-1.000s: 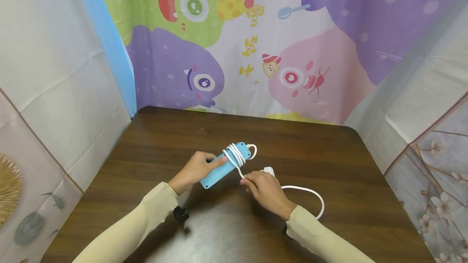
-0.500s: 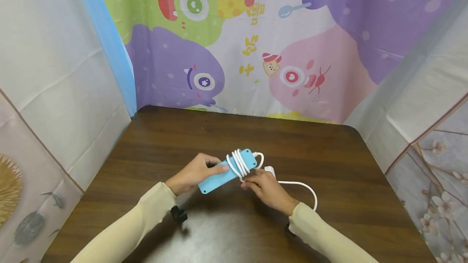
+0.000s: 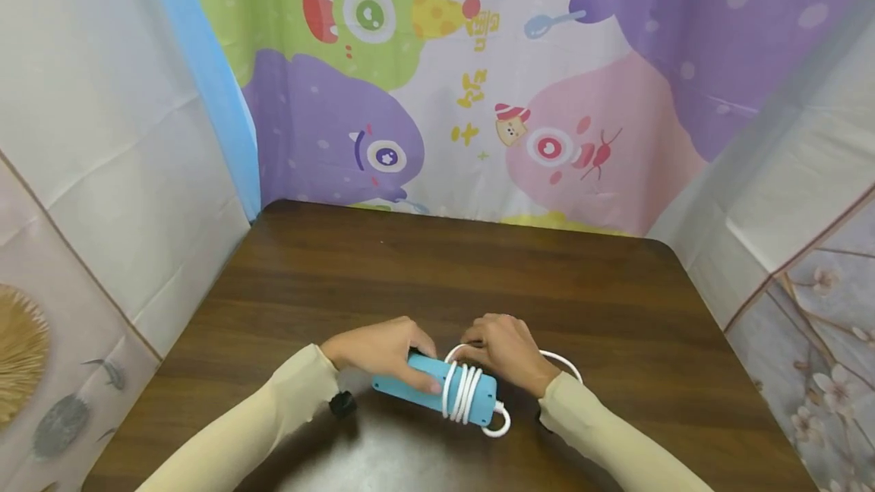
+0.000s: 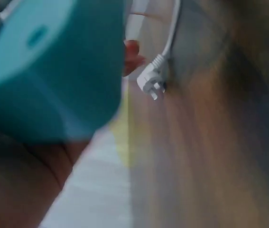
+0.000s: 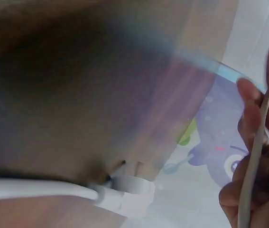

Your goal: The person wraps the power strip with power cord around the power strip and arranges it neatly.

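Note:
My left hand (image 3: 386, 348) grips a light-blue power strip (image 3: 425, 395), its thumb over the top face. White cord (image 3: 463, 395) is wound several times around the strip's right half, and a short loop bulges from that end. Just behind the coils, my right hand (image 3: 504, 350) pinches the cord's free part, which in the right wrist view runs as a white cord (image 5: 253, 175) along the fingers. A white plug (image 4: 151, 80) with metal pins shows beyond the strip in the left wrist view; in the head view it is hidden.
The dark wooden table (image 3: 410, 272) lies beneath both hands. A length of cord (image 3: 562, 361) curves out to the right behind the right wrist. Behind the table hangs a curtain (image 3: 451, 173) with cartoon monsters; pale cloth (image 3: 123, 135) closes the left side.
The strip has come nearer the body and turned, its corded end now pointing right and toward me. My right hand has carried the cord from its near side to its far side.

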A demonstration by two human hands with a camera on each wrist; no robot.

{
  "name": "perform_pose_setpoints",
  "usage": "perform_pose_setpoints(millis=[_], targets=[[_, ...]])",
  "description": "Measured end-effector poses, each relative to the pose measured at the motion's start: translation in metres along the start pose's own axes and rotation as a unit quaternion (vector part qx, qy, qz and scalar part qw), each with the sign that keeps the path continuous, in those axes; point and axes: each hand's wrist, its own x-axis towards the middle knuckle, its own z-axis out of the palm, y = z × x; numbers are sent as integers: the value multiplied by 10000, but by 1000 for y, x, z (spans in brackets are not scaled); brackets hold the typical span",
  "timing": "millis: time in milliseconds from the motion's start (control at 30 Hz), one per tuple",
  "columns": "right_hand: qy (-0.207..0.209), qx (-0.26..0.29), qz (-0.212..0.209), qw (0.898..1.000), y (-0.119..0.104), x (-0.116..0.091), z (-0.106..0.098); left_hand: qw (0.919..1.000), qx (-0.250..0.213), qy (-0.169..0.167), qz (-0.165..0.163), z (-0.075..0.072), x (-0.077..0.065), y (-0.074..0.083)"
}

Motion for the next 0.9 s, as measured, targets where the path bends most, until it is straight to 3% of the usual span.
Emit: perform_pose_setpoints(millis=[67, 133, 233, 533, 900], targets=[[139, -81, 133, 9998, -1, 2, -2, 9961, 873, 62, -108, 4, 4, 3], [258, -86, 260, 9993, -3, 4, -5, 9855, 1660, 168, -320, 8, 7, 5], [364, 75, 331, 9988, -8, 6, -8, 9708, 2275, 273, -703, 13, 10, 6], [577, 228, 360, 9974, -25, 9, -17, 9610, 1990, 873, -1713, 15, 14, 3], [816, -22, 333, 9961, -29, 9, -14, 9377, 2060, 1635, -2271, 14, 12, -7]])
